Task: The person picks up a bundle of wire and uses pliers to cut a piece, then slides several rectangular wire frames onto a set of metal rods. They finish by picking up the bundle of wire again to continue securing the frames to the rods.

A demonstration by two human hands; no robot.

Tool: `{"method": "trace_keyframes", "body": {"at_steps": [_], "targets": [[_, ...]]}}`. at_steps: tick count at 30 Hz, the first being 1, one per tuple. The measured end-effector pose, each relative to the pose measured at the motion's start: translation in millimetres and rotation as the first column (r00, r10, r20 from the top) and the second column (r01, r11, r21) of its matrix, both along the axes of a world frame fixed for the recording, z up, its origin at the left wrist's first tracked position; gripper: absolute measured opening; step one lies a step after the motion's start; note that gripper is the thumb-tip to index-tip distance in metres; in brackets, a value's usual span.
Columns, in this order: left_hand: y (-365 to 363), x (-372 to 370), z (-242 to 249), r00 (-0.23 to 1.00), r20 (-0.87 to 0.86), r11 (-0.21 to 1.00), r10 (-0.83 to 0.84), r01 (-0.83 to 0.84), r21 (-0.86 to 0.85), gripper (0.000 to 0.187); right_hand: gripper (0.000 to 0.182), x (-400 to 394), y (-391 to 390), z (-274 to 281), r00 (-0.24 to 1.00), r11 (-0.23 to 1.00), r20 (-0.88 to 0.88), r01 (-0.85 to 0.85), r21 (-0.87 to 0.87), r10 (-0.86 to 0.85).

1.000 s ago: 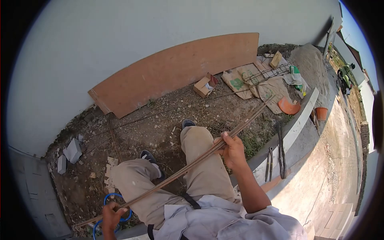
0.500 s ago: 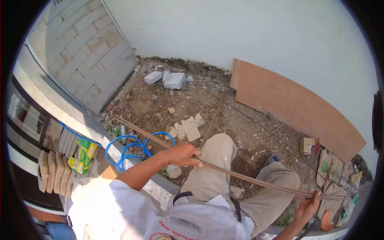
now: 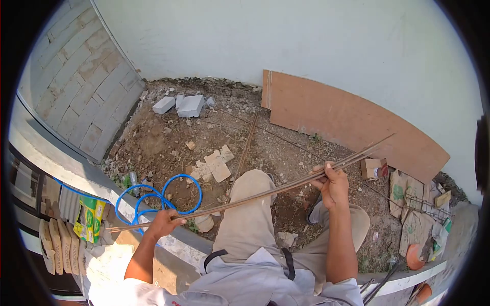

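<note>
A bundle of thin brown metal rods (image 3: 245, 199) stretches across my lap, its left end low and its right end raised. Toward the left end, my left hand (image 3: 164, 223) is closed around the rods. My right hand (image 3: 332, 186) grips them nearer the right end, with the forearm upright beneath it. Beyond my right hand the rod ends spread slightly apart in front of the brown board. My knees are bent under the bundle.
Blue hose (image 3: 182, 177) lies coiled by my left hand. White blocks (image 3: 191, 106) rest on the dirt near the wall. A brown board (image 3: 352, 120) leans at the right. Paper sacks (image 3: 64, 247) stand far left, and a small carton (image 3: 373, 169) sits right.
The rods have tilted, right end up and left end down. My right hand has risen and moved left; my left hand has moved left and down. The view has shifted right.
</note>
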State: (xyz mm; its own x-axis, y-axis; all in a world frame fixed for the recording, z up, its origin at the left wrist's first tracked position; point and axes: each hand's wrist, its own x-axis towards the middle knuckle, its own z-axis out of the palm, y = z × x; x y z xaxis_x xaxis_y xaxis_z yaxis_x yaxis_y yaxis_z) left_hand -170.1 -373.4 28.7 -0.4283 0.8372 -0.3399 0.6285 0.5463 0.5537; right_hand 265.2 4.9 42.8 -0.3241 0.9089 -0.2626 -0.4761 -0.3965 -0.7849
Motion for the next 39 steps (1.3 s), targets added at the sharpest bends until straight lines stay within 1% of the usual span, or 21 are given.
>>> {"method": "trace_keyframes", "body": {"at_steps": [1, 4, 6, 7, 8, 10, 11, 14, 15, 17, 19, 21, 23, 24, 26, 29, 32, 33, 36, 37, 39], "targets": [[4.1, -8.4, -6.7, 0.999, -0.039, 0.999, 0.009, -0.008, 0.032, 0.039, 0.015, -16.1, 7.7, -0.5, 1.000, 1.000, -0.016, -0.021, -0.003, 0.021], [8.0, -41.7, -44.0, 0.993, 0.068, 0.995, 0.098, -0.096, -0.030, 0.038, 0.016, -58.6, 29.5, -9.1, 0.994, 0.997, 0.084, -0.062, -0.045, 0.065], [8.6, -54.3, -71.5, 0.981, 0.149, 0.993, 0.121, -0.118, -0.025, 0.034, 0.015, -76.1, 38.1, -11.5, 0.991, 0.996, 0.110, -0.076, -0.038, 0.080], [20.1, -55.0, -71.3, 0.973, 0.187, 0.991, 0.137, -0.135, -0.027, 0.033, 0.015, -82.8, 42.4, -12.9, 0.991, 0.996, 0.106, -0.083, -0.020, 0.084], [32.7, -56.6, -72.0, 0.971, 0.206, 0.993, 0.120, -0.119, -0.020, 0.030, 0.015, -89.5, 45.7, -15.1, 0.991, 0.996, 0.101, -0.083, -0.027, 0.085], [60.2, -37.8, -60.4, 0.964, 0.245, 0.995, 0.100, -0.101, -0.008, 0.026, 0.014, -101.5, 50.0, -13.4, 0.991, 0.994, 0.092, -0.097, -0.041, 0.101], [78.5, -29.2, -53.4, 0.935, 0.342, 0.995, 0.093, -0.101, 0.005, 0.023, 0.015, -104.5, 48.5, -10.5, 0.990, 0.993, 0.085, -0.109, -0.041, 0.112], [140.5, 0.3, -42.3, 0.928, 0.369, 0.998, -0.045, 0.029, 0.048, 0.024, 0.016, -116.8, 49.9, -12.1, 0.987, 0.989, 0.076, -0.142, -0.041, 0.145], [162.1, 16.7, -34.4, 0.903, 0.426, 0.997, -0.056, 0.026, 0.075, 0.023, 0.019, -117.7, 47.3, -8.7, 0.982, 0.986, 0.089, -0.162, -0.041, 0.165], [199.3, 45.9, -20.5, 0.841, 0.535, 0.992, -0.080, 0.017, 0.122, 0.022, 0.021, -117.7, 43.8, -7.4, 0.979, 0.980, 0.040, -0.197, -0.028, 0.198], [217.4, 52.6, -5.7, 0.823, 0.560, 0.995, -0.098, 0.071, 0.070, 0.019, 0.022, -112.3, 38.8, -5.2, 0.977, 0.977, 0.010, -0.212, 0.002, 0.212], [224.1, 56.3, -3.0, 0.795, 0.595, 0.993, -0.112, 0.109, 0.042, 0.019, 0.024, -100.4, 34.8, -4.7, 0.978, 0.977, 0.001, -0.207, 0.049, 0.208], [223.6, 53.3, -4.8, 0.766, 0.632, 0.991, -0.118, 0.132, 0.025, 0.022, 0.024, -96.5, 35.2, -12.8, 0.976, 0.978, 0.054, -0.210, 0.011, 0.209], [223.3, 54.4, -6.4, 0.779, 0.615, 0.991, -0.119, 0.128, 0.029, 0.021, 0.024, -96.6, 34.7, -18.7, 0.973, 0.976, 0.081, -0.216, -0.010, 0.216], [229.8, 55.7, -9.8, 0.807, 0.577, 0.992, -0.123, 0.118, 0.046, 0.021, 0.024, -100.4, 33.7, -27.9, 0.979, 0.980, 0.055, -0.193, -0.052, 0.196], [236.9, 46.4, -26.6, 0.876, 0.460, 0.989, -0.148, 0.138, 0.056, 0.025, 0.024, -103.0, 31.4, -29.2, 0.981, 0.981, 0.040, -0.185, -0.066, 0.187], [249.3, 42.4, -29.2, 0.893, 0.448, 0.999, -0.040, 0.047, -0.003, 0.024, 0.026, -103.0, 33.5, -26.4, 0.976, 0.976, 0.043, -0.212, -0.043, 0.214], [253.9, 40.2, -32.9, 0.895, 0.444, 0.999, -0.035, 0.035, 0.008, 0.022, 0.027, -102.7, 33.5, -26.4, 0.973, 0.974, 0.046, -0.225, -0.035, 0.227], [266.6, 25.6, -69.1, 0.897, 0.440, 0.999, -0.047, 0.033, 0.040, 0.020, 0.029, -101.1, 37.1, -24.9, 0.966, 0.967, 0.039, -0.256, -0.014, 0.256], [271.1, 20.5, -81.7, 0.897, 0.442, 1.000, -0.028, 0.028, 0.008, 0.016, 0.030, -100.9, 36.9, -21.0, 0.964, 0.966, 0.048, -0.259, -0.014, 0.260], [277.3, 14.2, -108.0, 0.904, 0.428, 1.000, -0.012, 0.013, 0.000, 0.014, 0.030, -98.1, 34.6, -14.9, 0.963, 0.966, 0.067, -0.260, -0.014, 0.260]]}}
